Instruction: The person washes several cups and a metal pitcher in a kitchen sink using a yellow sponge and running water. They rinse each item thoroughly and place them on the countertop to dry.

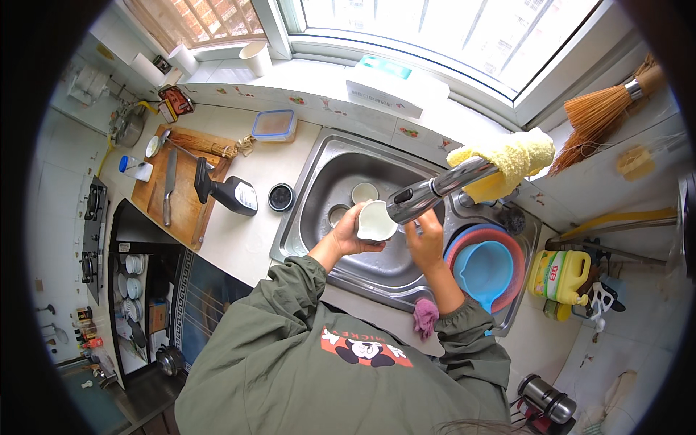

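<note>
My left hand (347, 234) is closed around a small pale cup with a pouring lip (377, 221), its mouth turned up towards me. The cup is over the stainless-steel sink (375, 266), just left of the tip of the chrome faucet (416, 201). Under the faucet is my right hand (426, 242), its fingers bent towards the cup. The faucet hides part of those fingers, and I cannot tell whether they hold anything. Farther back in the basin stands another pale round cup (365, 193). A round metal-looking piece (338, 215) lies next to my left hand.
A yellow towel (511, 157) drapes the faucet. Right of the basin sit nested plastic basins with a blue dipper (483, 269). Left are a black spray bottle (234, 193), a dark jar (281, 197), and a cutting board (185, 217) bearing a knife (170, 182). A purple cloth (426, 318) lies at the front edge.
</note>
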Demonstrator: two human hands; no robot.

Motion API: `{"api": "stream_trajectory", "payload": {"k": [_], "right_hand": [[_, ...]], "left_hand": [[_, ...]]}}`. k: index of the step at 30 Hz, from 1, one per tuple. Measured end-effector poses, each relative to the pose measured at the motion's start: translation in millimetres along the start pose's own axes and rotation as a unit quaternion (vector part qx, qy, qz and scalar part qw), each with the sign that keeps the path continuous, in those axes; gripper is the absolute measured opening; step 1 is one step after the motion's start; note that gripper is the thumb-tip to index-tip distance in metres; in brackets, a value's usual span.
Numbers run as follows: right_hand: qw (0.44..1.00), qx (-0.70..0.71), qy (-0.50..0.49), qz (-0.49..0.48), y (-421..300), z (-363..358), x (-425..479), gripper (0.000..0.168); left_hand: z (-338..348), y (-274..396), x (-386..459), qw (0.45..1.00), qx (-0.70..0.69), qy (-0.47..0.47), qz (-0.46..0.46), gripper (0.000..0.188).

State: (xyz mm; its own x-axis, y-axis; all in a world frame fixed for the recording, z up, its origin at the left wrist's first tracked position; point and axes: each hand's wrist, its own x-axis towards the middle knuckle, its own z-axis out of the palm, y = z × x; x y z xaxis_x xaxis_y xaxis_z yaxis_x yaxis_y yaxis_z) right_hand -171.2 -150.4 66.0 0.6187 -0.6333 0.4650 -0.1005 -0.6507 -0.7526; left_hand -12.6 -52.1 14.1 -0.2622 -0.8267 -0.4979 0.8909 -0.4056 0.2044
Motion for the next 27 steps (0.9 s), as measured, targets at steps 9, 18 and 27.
{"api": "stream_trajectory", "payload": {"k": [9,18,27], "right_hand": [[0.922,-0.163,-0.333,-0.107,-2.4,13.4,4.8,0.048],[0.837,0.347,-0.196,0.375,11.5,39.1,-1.8,0.047],[0.844,0.424,-0.049,0.324,11.1,41.5,-5.9,0.018]], "left_hand": [[26.5,9.1,0.7,0.976,0.167,0.128,0.054,0.046],[8.5,-12.9,26.2,0.928,0.182,0.172,0.276,0.029],[23.9,-16.4,14.0,0.717,0.415,0.242,0.505,0.042]]}}
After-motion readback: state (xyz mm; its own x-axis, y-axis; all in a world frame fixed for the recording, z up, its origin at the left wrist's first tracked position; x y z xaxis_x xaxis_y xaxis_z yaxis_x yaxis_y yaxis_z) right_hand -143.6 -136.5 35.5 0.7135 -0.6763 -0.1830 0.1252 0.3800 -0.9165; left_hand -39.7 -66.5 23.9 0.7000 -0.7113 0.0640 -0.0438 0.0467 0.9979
